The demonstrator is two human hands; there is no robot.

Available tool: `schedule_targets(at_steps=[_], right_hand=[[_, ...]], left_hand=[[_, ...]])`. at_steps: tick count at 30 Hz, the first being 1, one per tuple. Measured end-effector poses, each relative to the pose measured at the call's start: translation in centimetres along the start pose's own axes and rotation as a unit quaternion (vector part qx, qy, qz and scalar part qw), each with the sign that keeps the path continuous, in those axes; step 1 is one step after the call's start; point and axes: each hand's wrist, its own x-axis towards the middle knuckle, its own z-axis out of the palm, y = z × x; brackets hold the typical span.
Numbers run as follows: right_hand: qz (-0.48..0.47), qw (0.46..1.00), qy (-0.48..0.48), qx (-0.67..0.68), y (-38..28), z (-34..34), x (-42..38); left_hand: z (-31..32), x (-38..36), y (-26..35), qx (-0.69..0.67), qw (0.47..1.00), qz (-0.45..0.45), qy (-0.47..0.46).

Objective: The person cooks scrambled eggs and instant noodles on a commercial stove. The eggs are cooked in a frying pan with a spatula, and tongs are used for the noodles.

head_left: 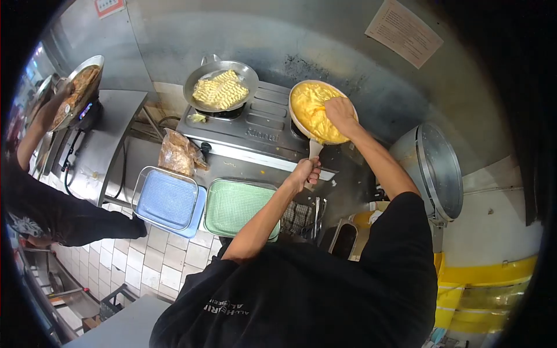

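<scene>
My left hand is closed around the pale handle of a light-coloured frying pan. The pan is tilted over the right side of the stove. Soft, folded yellow egg fills it. Over the pan's right part, my right hand is closed, its fingertips at the egg. A small orange piece shows by those fingers; what it belongs to is hidden. On the left burner stands a metal pan with noodle blocks in it.
Blue and green baskets stand in front of the stove, near a plastic bag. Tongs lie by a dark cloth. A large metal pot stands right. Another person's arm holds a pan at left.
</scene>
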Motion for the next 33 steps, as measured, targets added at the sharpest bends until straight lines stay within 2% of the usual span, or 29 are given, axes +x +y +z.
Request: schedule_targets(at_steps=[4,8,11,13,14,19,22,24,26,28,31,33], right_hand=[[0.059,0.998,0.000,0.006,3.9,-2.8,0.9],[0.117,0.992,-0.028,0.028,5.6,-2.2,-0.4],[0.101,0.982,-0.130,0.093,4.6,-0.1,-3.0],[0.076,0.981,-0.139,0.111,6.2,-1.0,-3.4],[0.050,0.978,-0.149,0.134,6.5,-2.3,-3.6],[0.050,0.980,-0.128,0.142,9.3,-9.8,-2.5],[0.006,0.980,-0.144,0.137,9.4,-12.4,-2.4],[-0.011,0.966,-0.228,0.121,7.7,-13.2,-2.5],[-0.070,0.964,-0.217,0.138,6.6,-9.3,-3.1],[-0.090,0.975,-0.171,0.109,4.7,-4.6,-4.0],[-0.054,0.986,-0.137,0.078,4.0,-1.2,-3.3],[-0.013,0.998,-0.062,0.008,4.6,0.1,-2.9]], left_hand=[[0.6,-0.7,0.4,-0.001,1.000,0.004,0.004],[0.8,-0.8,0.4,-0.003,1.000,0.001,0.005],[0.7,-0.7,0.4,-0.011,1.000,0.000,0.002],[0.6,-0.7,0.5,-0.011,1.000,0.000,-0.003],[0.6,-0.7,0.4,-0.011,1.000,-0.003,-0.005],[0.7,-0.6,0.4,-0.015,1.000,-0.004,0.003],[0.5,-0.4,0.4,-0.021,1.000,-0.006,-0.003],[0.4,-0.3,0.2,-0.015,1.000,-0.001,0.004],[0.3,-0.2,0.4,-0.016,1.000,-0.001,0.002],[0.6,-0.4,0.1,-0.017,1.000,-0.003,0.000],[0.6,-0.5,0.7,-0.020,1.000,-0.004,0.012],[0.5,-0.5,0.3,0.001,1.000,0.003,0.007]])
